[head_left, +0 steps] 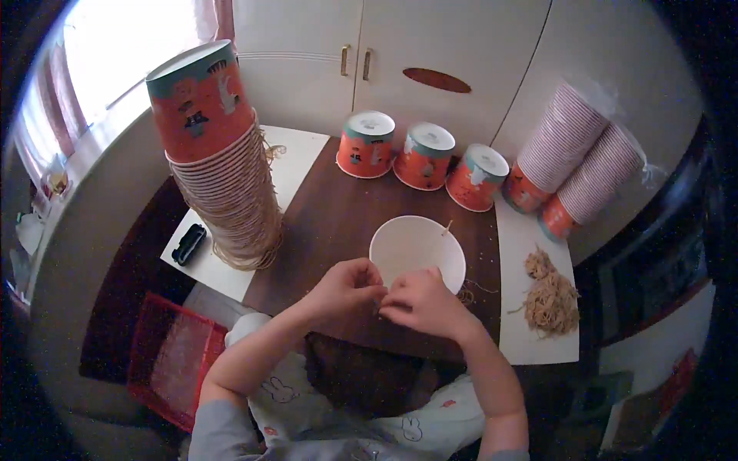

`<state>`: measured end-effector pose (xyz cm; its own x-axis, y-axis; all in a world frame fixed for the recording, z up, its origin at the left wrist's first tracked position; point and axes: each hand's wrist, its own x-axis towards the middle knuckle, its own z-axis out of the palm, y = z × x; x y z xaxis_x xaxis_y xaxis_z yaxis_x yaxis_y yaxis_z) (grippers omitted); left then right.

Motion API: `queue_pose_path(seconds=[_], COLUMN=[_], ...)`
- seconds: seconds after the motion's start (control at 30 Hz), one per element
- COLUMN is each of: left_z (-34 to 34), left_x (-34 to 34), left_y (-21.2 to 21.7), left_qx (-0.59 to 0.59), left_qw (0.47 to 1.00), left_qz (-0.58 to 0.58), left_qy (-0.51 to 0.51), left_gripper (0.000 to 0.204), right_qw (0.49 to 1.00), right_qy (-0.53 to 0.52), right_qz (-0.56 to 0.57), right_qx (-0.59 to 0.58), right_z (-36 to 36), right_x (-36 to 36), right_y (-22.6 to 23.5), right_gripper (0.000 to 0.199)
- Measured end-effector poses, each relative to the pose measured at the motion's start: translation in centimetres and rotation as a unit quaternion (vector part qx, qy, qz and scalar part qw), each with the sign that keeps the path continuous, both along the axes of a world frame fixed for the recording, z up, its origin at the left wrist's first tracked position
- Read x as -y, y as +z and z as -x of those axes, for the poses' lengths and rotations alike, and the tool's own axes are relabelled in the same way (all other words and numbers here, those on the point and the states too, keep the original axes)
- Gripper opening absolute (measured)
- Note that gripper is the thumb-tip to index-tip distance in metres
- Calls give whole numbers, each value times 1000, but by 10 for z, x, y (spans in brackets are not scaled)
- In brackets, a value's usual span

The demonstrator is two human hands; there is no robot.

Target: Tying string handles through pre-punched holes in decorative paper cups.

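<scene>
Two hands (346, 290) (420, 303), fingers (373, 293) together, cup (411, 238) beyond

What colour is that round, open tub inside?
The inside of the round, open tub is white; the head view shows it best.

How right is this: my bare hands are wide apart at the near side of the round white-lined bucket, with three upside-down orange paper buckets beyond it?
One thing's wrong: the head view shows your left hand and right hand close together, not wide apart. The white-lined bucket and upside-down buckets stand as described.
</scene>
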<state>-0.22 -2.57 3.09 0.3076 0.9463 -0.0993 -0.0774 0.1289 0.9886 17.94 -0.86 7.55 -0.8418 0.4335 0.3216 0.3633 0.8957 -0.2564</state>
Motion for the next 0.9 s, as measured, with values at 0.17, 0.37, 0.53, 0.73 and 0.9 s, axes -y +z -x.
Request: queue_pose_path(seconds=[0.17, 0.37, 0.53, 0.73, 0.9], left_z=[-1, 0, 3, 7, -2], left_x=[3, 2, 1, 6, 12], left_y=[3, 7, 7, 0, -3], left_qx=[-81, -91, 57, -202, -271], left_qw=[992, 991, 997, 968, 942], left_qz=[-89, -93, 37, -124, -179], left_qy=[21, 43, 38, 80, 88], left_gripper=[13, 14, 18, 17, 17], right_qw=[985, 979, 985, 940, 935], right_qy=[-75, -99, -100, -174, -176], right_qz=[137, 131, 74, 247, 262], right_qx=[-70, -118, -121, -160, -163], right_z=[0, 9, 11, 9, 11], right_x=[-17, -15, -10, -14, -14], right_y=[-5, -14, -16, -21, -22], right_gripper=[18, 17, 16, 19, 21])
